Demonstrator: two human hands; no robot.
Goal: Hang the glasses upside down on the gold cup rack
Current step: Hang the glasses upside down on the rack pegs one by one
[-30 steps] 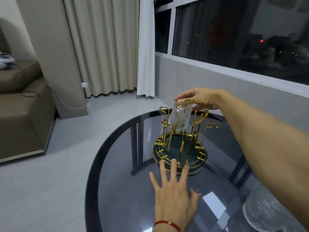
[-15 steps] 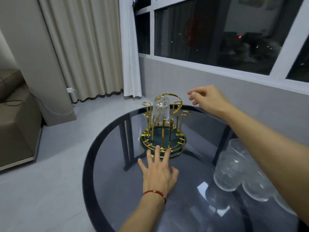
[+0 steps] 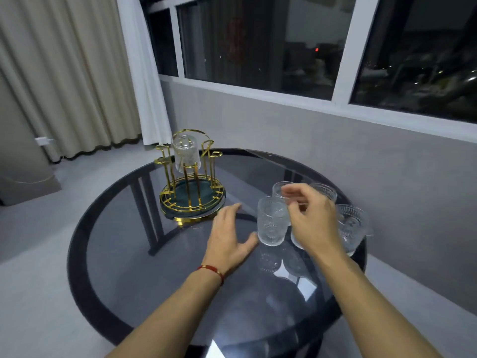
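My right grip [image 3: 308, 218] hovers half-curled over the glasses [image 3: 272, 220] on the table [image 3: 154, 275], grasping nothing; left grip [image 3: 228, 239] lies flat, released. One glass [image 3: 185, 153] hangs inverted on the rack [image 3: 192, 187].

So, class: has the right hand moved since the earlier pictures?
Yes. The right hand has left the gold rack and now reaches among the upright glasses beside it.

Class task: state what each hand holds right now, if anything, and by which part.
The left hand lies flat on the glass table, holding nothing. The right hand hovers among the upright glasses; no grip can be confirmed.
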